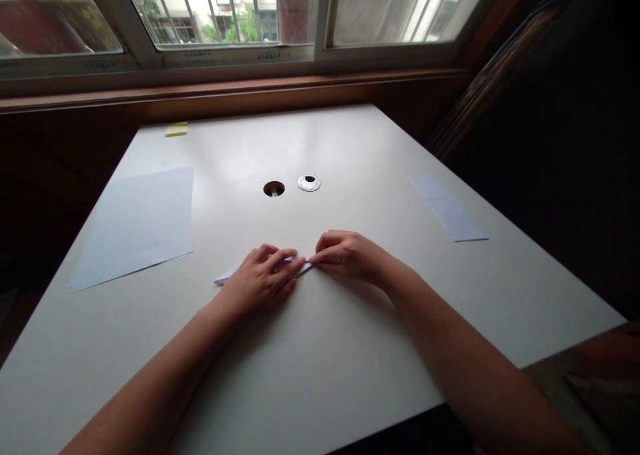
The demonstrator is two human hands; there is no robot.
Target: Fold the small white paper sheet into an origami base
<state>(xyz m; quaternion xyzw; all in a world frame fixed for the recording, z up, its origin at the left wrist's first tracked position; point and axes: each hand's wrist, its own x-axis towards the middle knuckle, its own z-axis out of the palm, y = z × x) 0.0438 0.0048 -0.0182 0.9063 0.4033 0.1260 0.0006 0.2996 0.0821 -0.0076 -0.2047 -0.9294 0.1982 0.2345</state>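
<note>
A narrow piece of folded white paper (226, 277) lies on the white table, mostly covered by my left hand (267, 273). The fingers of that hand bend over the paper and hold it against the tabletop, with the thumb along the near side. At the paper's right end, my right hand (345, 252) is closed in a pinch on the tip, its thumb and forefinger close to the left fingertips. The folds beneath my left hand are hidden.
Large white sheets (140, 225) lie at the left, and a folded white strip (447, 208) at the right. A yellow sticky-note pad (177, 129) sits at the far left edge. Beyond my hands are a round cable hole (274, 188) and its loose cover (309, 184).
</note>
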